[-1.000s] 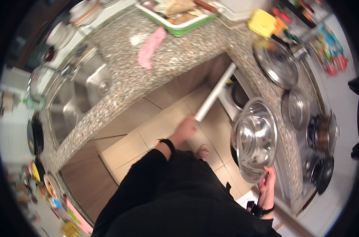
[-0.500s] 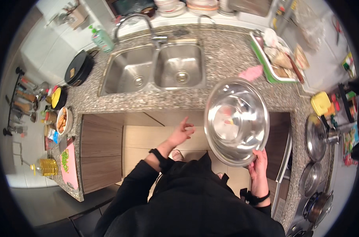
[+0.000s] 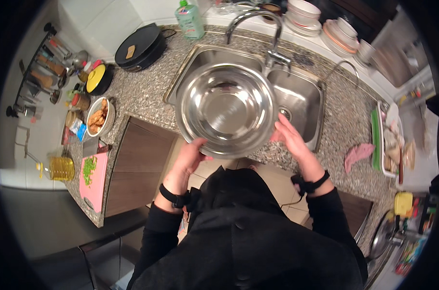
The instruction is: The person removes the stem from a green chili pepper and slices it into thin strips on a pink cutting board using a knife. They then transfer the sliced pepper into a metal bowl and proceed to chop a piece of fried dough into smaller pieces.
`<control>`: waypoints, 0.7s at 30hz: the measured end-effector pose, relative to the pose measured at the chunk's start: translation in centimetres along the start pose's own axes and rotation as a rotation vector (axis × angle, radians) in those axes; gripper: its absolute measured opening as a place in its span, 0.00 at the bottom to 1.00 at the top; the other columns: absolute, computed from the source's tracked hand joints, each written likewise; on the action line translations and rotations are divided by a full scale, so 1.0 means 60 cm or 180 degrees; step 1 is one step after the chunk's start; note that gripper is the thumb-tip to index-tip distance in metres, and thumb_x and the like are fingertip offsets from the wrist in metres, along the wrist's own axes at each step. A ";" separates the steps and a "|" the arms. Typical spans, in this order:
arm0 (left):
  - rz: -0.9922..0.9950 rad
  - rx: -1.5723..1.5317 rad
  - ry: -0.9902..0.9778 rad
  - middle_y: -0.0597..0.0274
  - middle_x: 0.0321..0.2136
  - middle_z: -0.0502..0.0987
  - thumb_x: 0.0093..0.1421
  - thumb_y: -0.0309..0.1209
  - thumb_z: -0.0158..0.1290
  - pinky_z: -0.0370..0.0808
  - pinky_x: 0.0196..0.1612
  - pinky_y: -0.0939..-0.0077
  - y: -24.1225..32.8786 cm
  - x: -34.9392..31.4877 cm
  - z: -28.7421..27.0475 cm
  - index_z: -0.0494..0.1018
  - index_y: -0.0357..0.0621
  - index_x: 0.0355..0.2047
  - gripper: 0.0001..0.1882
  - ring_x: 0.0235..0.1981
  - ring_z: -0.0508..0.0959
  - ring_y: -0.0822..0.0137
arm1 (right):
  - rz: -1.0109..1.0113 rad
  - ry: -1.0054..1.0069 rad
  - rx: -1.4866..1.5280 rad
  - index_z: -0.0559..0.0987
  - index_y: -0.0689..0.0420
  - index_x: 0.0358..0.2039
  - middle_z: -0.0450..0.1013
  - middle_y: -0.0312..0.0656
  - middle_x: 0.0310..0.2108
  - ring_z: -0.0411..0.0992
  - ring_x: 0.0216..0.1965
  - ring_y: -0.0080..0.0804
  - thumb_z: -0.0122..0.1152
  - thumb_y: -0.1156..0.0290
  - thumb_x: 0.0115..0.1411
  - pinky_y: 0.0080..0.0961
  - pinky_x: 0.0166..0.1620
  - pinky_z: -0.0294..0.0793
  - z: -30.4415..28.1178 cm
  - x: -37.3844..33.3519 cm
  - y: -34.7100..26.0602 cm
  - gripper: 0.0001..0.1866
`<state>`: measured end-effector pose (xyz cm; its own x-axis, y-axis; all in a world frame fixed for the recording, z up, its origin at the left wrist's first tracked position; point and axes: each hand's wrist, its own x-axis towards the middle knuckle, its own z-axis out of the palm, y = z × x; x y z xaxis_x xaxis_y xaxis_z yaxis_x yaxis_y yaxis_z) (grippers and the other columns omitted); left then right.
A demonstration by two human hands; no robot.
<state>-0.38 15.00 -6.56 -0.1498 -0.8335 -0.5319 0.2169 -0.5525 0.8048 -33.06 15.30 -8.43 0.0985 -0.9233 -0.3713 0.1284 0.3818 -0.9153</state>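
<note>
A large shiny stainless-steel bowl is over the left sink basin and the counter's front edge, with its hollow facing up. My left hand grips its near left rim, thumb and fingers about the edge. Beside the right rim, my right hand has its fingers stretched out and the palm toward the bowl. Whether those fingertips touch the metal, I cannot tell. The bowl hides much of the left basin. The right sink basin shows its drain, and a chrome faucet arches behind the bowl.
Left on the counter are a black electric pan, a bowl of brown food pieces, a pink cutting board with chopped greens and an oil jug. A soap bottle stands behind; a pink cloth lies right.
The view has turned toward the left. The bowl has moved from the right side to over the left basin. My left hand has taken its rim; my right hand's fingers have straightened.
</note>
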 end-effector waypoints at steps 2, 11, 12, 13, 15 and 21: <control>-0.0048 -0.0085 0.0414 0.47 0.45 0.77 0.65 0.27 0.48 0.83 0.29 0.68 0.027 0.035 -0.023 0.70 0.30 0.50 0.16 0.34 0.82 0.58 | -0.1088 -0.0142 -0.2434 0.66 0.52 0.67 0.73 0.46 0.57 0.70 0.59 0.41 0.51 0.57 0.71 0.42 0.61 0.66 -0.036 0.092 -0.032 0.27; 0.0344 0.0121 0.0795 0.50 0.45 0.78 0.65 0.26 0.47 0.85 0.28 0.68 0.120 0.178 -0.036 0.66 0.36 0.57 0.20 0.36 0.83 0.59 | -0.0856 0.0003 -0.5981 0.76 0.50 0.57 0.70 0.42 0.61 0.58 0.69 0.38 0.49 0.51 0.69 0.56 0.69 0.47 -0.184 0.346 -0.115 0.23; 0.0317 0.0199 0.0718 0.51 0.45 0.78 0.65 0.26 0.47 0.85 0.28 0.69 0.126 0.198 -0.038 0.65 0.37 0.57 0.20 0.37 0.83 0.60 | -0.0432 -0.0085 -0.6033 0.77 0.49 0.57 0.71 0.43 0.60 0.58 0.69 0.37 0.49 0.50 0.69 0.56 0.69 0.47 -0.199 0.351 -0.119 0.23; 0.0283 0.0280 0.0628 0.52 0.45 0.78 0.65 0.27 0.47 0.84 0.28 0.69 0.131 0.219 -0.040 0.65 0.38 0.57 0.20 0.38 0.82 0.60 | -0.0383 0.0127 -0.6028 0.77 0.51 0.56 0.71 0.41 0.60 0.60 0.68 0.37 0.49 0.48 0.69 0.55 0.69 0.47 -0.210 0.355 -0.123 0.25; -0.0057 0.0365 0.0449 0.54 0.46 0.78 0.65 0.27 0.47 0.84 0.28 0.71 0.142 0.260 -0.049 0.65 0.40 0.57 0.20 0.40 0.82 0.62 | 0.0057 0.0486 -0.6136 0.77 0.53 0.56 0.71 0.38 0.60 0.63 0.66 0.36 0.48 0.44 0.68 0.55 0.69 0.48 -0.203 0.357 -0.127 0.28; -0.0289 0.0553 -0.0537 0.49 0.43 0.79 0.64 0.26 0.49 0.86 0.32 0.69 0.177 0.388 -0.076 0.67 0.31 0.56 0.20 0.37 0.84 0.58 | 0.0624 0.0655 -0.0974 0.66 0.61 0.62 0.80 0.48 0.42 0.81 0.35 0.36 0.54 0.50 0.67 0.36 0.37 0.79 -0.017 0.338 -0.087 0.32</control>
<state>2.80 -10.30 -11.62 -0.3230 -0.7598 -0.5643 0.0284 -0.6037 0.7967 -32.72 -5.43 -11.33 -0.1112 -0.8354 -0.5382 -0.1755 0.5496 -0.8168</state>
